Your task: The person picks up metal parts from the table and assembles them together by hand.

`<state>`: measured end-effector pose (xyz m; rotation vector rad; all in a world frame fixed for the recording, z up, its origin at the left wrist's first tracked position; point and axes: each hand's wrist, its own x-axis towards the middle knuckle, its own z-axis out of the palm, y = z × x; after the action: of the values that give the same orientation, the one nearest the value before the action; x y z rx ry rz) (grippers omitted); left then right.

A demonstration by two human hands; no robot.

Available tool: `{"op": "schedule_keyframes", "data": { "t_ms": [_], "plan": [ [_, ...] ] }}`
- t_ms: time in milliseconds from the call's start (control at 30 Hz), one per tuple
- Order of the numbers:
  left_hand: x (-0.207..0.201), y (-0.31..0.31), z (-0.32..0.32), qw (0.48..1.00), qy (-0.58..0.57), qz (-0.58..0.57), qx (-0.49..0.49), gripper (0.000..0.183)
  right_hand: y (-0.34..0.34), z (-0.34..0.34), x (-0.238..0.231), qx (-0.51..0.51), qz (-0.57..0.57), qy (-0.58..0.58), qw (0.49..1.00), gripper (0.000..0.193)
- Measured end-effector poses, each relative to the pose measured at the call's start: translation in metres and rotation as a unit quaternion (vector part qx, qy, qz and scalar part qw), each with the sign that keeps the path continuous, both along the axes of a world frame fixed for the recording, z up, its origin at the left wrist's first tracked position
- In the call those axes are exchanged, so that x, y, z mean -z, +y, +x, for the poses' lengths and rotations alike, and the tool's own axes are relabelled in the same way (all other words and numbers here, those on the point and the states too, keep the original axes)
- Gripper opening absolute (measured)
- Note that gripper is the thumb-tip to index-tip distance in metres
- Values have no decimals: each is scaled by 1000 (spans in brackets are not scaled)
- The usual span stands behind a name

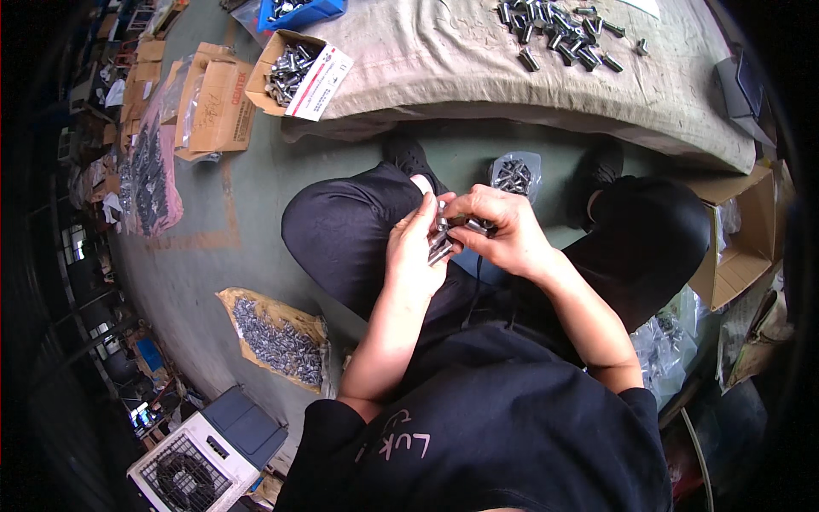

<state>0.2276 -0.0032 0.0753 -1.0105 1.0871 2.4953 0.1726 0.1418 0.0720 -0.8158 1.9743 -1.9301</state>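
Left hand curled around several metal bolts (held over the lap). Right hand pinching one bolt — fingertips nearly touching the left's.

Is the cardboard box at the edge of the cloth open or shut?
Open. The cardboard box has its flaps folded out, and metal parts show inside it.

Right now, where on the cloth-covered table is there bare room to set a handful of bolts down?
The cloth lies bare between the open cardboard box and the loose bolt pile. The far right end, around that pile, is crowded.
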Motion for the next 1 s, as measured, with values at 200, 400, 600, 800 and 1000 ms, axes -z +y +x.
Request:
{"op": "schedule_keyframes", "data": {
  "t_ms": [200,400,600,800,1000],
  "plan": [
    [2,11,2,999,-33,-23,-36,28,-6,5,11,6,-16,16,1000,24],
    [-1,10,3,997,6,-81,-9,36,-1,5,6,-15,-85,-127,988,18],
    [-10,9,0,988,76,-127,-40,40,-5,2,17,2,-180,-104,978,13],
    [-14,5,-2,987,133,-76,-48,30,3,2,15,-29,-319,-456,830,16],
    [-8,1,-3,979,190,-55,-59,23,1,6,8,-6,-135,-342,930,17]
  ]
}}
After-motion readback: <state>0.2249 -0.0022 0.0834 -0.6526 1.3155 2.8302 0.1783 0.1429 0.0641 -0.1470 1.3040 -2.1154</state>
